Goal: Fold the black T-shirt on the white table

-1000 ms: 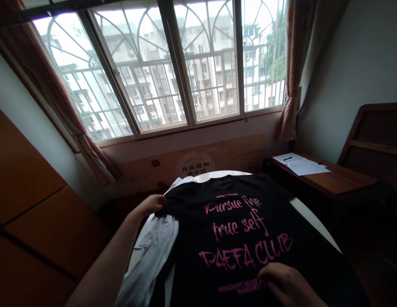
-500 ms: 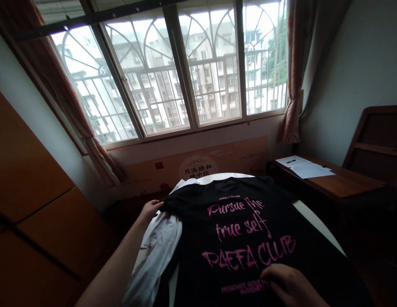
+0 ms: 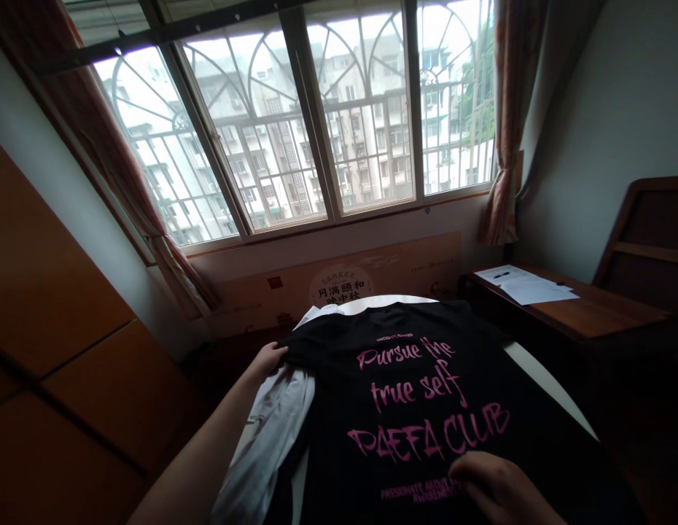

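Observation:
A black T-shirt [image 3: 404, 397] with pink lettering, "Pursue the true self PAEFA CLUB", lies spread over a white rounded board or tabletop [image 3: 552, 390]. At the shirt's left side, my left hand [image 3: 272, 359] pinches the edge of its sleeve between thumb and fingers. My right hand [image 3: 500, 485] is over the lower print, its fingers curled closed; whether it grips cloth is hidden. Under the sleeve, a white garment [image 3: 278, 419] hangs along the left side of the white surface.
A wooden desk [image 3: 612, 313] with papers [image 3: 530, 284] and a pen stands at the right, beside a wooden chair back [image 3: 653, 233]. Orange-brown cabinets [image 3: 92, 372] rise at the left. Ahead are a printed banner [image 3: 251, 299] and a barred window [image 3: 366, 138] with curtains.
My left hand has shifted slightly right with the pinched sleeve edge. The right hand stays over the same lower print. The whole view has drifted a little.

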`<state>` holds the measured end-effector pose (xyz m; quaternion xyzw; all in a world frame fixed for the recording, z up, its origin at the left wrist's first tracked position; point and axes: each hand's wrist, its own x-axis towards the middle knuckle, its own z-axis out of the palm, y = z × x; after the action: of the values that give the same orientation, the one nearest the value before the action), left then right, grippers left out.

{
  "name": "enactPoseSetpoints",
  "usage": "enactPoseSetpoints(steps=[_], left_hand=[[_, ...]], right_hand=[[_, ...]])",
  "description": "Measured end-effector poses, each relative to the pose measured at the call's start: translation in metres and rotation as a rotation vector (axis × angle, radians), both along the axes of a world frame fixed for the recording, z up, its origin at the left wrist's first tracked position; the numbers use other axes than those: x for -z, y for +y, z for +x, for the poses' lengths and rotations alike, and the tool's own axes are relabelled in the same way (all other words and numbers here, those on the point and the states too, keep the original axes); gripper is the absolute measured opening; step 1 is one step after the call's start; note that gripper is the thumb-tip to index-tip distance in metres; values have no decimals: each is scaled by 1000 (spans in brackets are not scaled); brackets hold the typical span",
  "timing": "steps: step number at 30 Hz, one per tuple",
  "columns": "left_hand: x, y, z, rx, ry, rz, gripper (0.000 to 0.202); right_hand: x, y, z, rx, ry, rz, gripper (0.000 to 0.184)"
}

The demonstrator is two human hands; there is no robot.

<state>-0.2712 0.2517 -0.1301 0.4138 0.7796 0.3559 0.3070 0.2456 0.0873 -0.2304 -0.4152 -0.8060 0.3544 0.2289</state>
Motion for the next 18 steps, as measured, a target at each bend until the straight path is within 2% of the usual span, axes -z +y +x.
enactPoseSetpoints(steps=[3,8,11,15,18], left_hand=[[-4,-2,-4,26,130,-14,27],[3,-11,-11,41,385,-137,50],[2,-11,-13,54,586,-154,60],[-8,9,-1,183,808,-54,41],[-11,35,18,320,874,1,38]], right_hand=[[2,1,0,-4,-9,3,27],[4,1,1,-4,-21,-4,27],[5,1,1,-2,-18,0,27],[7,3,0,-7,-21,5,27],[8,6,0,-24,-27,1,28]])
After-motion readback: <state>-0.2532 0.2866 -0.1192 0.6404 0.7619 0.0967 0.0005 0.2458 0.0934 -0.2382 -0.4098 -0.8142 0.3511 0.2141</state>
